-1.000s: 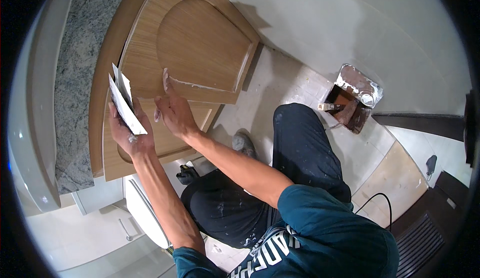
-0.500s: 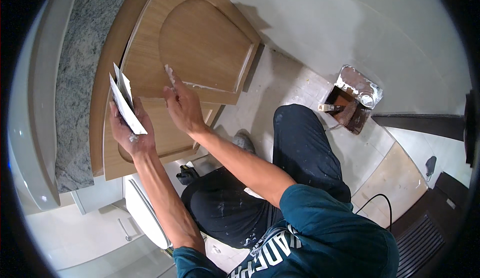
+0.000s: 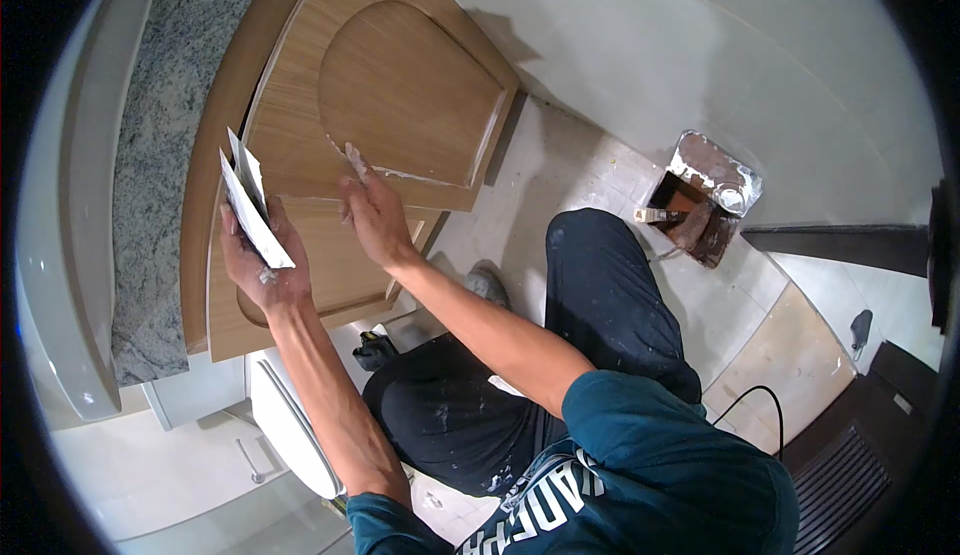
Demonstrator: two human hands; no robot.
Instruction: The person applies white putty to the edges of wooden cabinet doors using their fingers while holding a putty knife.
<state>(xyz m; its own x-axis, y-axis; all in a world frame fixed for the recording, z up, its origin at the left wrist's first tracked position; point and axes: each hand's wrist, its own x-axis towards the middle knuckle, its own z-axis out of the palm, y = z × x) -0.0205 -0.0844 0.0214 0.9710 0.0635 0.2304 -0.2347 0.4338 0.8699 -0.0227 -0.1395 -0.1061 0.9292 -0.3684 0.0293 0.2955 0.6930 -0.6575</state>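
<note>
My left hand is closed around some folded white pieces that look like paper or thin card, with a whitish lump on the palm below them. My right hand holds nothing; its index finger is stretched out and coated in white paste, and the other fingers curl in. That fingertip is at the moulding of a light wooden cabinet door, near the lower edge of its arched panel. White paste lines parts of the moulding beside my finger. Whether the fingertip touches the wood I cannot tell.
A grey stone countertop edges the cabinet on the left. On the tiled floor to the right stands an open brown-stained tray with a brush across it, beside a paste-smeared lid. A white toilet is at lower left.
My right hand has slid a little to the right and down along the panel's moulding, and a white streak shows where the finger was. My left hand keeps its hold.
</note>
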